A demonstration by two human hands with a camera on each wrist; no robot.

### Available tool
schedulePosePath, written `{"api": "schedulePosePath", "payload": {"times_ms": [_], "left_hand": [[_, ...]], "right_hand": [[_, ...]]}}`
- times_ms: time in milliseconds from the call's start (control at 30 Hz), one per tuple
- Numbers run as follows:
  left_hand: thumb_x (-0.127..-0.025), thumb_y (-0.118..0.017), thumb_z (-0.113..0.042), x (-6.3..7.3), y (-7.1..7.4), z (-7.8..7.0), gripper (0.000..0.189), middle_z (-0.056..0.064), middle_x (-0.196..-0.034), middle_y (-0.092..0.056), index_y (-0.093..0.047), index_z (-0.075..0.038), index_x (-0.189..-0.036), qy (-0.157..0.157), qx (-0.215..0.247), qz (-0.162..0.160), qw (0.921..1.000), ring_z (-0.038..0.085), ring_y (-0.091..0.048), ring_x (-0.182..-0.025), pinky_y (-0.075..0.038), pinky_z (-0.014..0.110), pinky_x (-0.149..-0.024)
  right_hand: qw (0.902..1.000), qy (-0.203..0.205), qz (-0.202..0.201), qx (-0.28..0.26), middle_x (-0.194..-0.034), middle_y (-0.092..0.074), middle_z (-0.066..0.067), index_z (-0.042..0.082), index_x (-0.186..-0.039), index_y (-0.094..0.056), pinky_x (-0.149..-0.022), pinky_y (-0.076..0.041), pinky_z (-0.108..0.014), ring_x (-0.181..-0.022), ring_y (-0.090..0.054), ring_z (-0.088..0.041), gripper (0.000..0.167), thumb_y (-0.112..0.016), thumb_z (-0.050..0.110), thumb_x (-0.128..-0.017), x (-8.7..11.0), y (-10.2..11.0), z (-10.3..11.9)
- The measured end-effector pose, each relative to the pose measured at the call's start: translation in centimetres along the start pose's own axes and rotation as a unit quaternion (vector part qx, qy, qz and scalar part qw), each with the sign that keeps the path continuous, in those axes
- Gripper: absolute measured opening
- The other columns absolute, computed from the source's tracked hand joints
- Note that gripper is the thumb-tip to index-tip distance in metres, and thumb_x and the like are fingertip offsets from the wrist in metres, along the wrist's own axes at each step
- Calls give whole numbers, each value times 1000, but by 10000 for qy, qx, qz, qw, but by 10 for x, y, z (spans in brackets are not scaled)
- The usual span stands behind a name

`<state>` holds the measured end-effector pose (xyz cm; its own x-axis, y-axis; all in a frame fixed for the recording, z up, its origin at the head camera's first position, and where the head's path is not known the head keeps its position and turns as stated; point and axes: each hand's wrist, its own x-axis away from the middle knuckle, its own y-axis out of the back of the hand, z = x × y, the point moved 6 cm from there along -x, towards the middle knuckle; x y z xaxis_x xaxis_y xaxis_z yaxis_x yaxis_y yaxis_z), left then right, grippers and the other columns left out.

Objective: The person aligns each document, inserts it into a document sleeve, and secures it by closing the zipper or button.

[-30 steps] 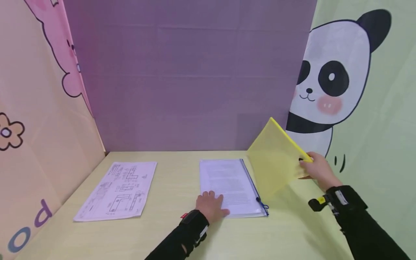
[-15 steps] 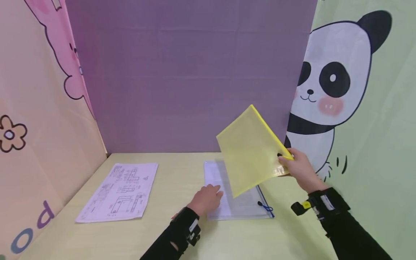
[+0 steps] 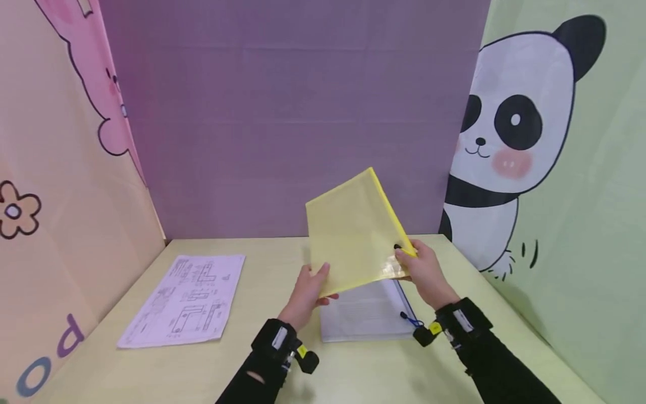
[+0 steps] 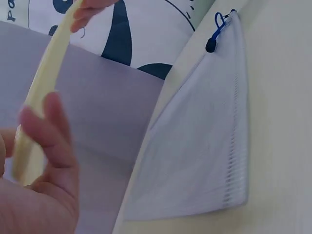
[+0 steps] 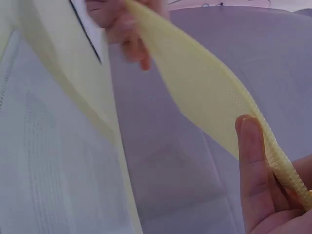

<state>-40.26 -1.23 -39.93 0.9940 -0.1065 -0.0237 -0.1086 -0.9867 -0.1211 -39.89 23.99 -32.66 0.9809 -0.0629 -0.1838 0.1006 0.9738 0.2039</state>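
Observation:
A yellow zip file pouch [image 3: 353, 224] is raised over the table, tilted, with its bright zipper edge to the right. My right hand [image 3: 428, 275] grips its lower right corner by the black zipper pull, thumb on the front. At the lower left corner my left hand [image 3: 305, 294] holds it between thumb and fingers; in the left wrist view the pouch's edge runs between them. Beneath lies a clear zip pouch [image 3: 363, 320] with a blue zipper edge, blue cord pull and printed paper inside. The yellow pouch hides its upper part in the head view.
On the table's left side lies a sheet with technical drawings [image 3: 187, 300]. A purple backdrop [image 3: 298, 112] rises behind the pale table [image 3: 262, 370]. Printed cloth walls stand at both sides, with a panda [image 3: 515, 112] on the right one.
My right hand has brought the yellow pouch leftward over the clear one. My left hand has left the clear pouch, turned upward and taken the yellow pouch's lower left corner.

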Motion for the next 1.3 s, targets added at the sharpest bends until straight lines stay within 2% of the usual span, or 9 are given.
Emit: {"api": "schedulePosePath", "payload": {"times_ms": [167, 367, 567, 700, 833, 967, 1067, 1167, 1300], "left_hand": [[-105, -58, -31, -1, 22, -13, 51, 14, -91, -66, -34, -3, -141, -432, -442, -562, 9965, 17, -61, -57, -41, 21, -46], [-103, -61, -22, 7, 50, -22, 55, 19, -103, -65, -34, 1, -146, -720, -1840, -846, 9766, 22, -64, -59, -48, 29, -50], [-103, -61, -20, 15, 70, -11, 63, 17, -90, -64, -29, 9, -149, -299, -2582, -691, 9631, 20, -64, -56, -44, 26, -49], [-102, -62, -18, 22, 80, 0, 58, 14, -82, -59, -33, 13, -142, -53, -2868, -600, 9561, 18, -63, -56, -45, 26, -51], [-100, -63, -17, 29, 91, 9, 57, 19, -87, -60, -35, 17, -137, 15, -3351, -622, 9401, 19, -62, -54, -47, 31, -56], [-98, -65, -22, 33, 100, 14, 62, 28, -93, -62, -36, 21, -132, 78, -4194, -699, 9051, 21, -62, -53, -52, 40, -68], [-97, -65, -29, 38, 104, 15, 57, 25, -88, -61, -44, 18, -122, 249, -4939, -761, 8658, 26, -61, -61, -52, 44, -69], [-95, -64, -34, 44, 106, 13, 45, 17, -79, -60, -57, 11, -101, 323, -5600, -818, 8238, 31, -60, -69, -50, 45, -62], [-92, -68, -32, 50, 99, 7, 37, 17, -79, -60, -63, 3, -80, 71, -6359, -977, 7655, 36, -61, -76, -52, 51, -70]], "right_hand": [[9998, 2, 159, -145, -116, -55, -21, -9, -141, -40, -77, -61, -36, -89, -65, -17, 42, -51, 14, -107, 1, -22, -9], [9964, -139, 698, -469, -118, -56, -25, -10, -138, -40, -75, -62, -45, -93, -67, -25, 38, -51, 8, -106, 6, -54, -27], [9897, -584, 1264, -339, -114, -64, -24, -7, -133, -45, -71, -62, -43, -90, -72, -31, 32, -52, 7, -105, 16, -81, -53], [9839, -719, 1617, -254, -112, -65, -25, -11, -130, -45, -69, -62, -42, -87, -72, -32, 30, -52, 4, -105, 24, -95, -62], [9799, -812, 1822, -41, -107, -68, -22, -14, -128, -46, -66, -62, -41, -76, -72, -29, 33, -55, 6, -103, 28, -105, -69], [9732, -910, 2036, 565, -93, -72, -15, -11, -118, -56, -60, -61, -36, -61, -69, -23, 28, -63, 11, -100, 30, -113, -76], [9661, -827, 2239, 982, -81, -71, -12, -7, -102, -62, -54, -59, -32, -54, -66, -18, 21, -66, 14, -98, 34, -116, -78], [9608, -692, 2352, 1294, -70, -68, -11, -4, -91, -65, -48, -57, -29, -48, -63, -15, 20, -67, 15, -97, 37, -116, -79], [9545, -632, 2337, 1740, -62, -65, -7, 0, -85, -67, -44, -54, -26, -43, -58, -11, 23, -69, 19, -96, 40, -116, -77]]}}
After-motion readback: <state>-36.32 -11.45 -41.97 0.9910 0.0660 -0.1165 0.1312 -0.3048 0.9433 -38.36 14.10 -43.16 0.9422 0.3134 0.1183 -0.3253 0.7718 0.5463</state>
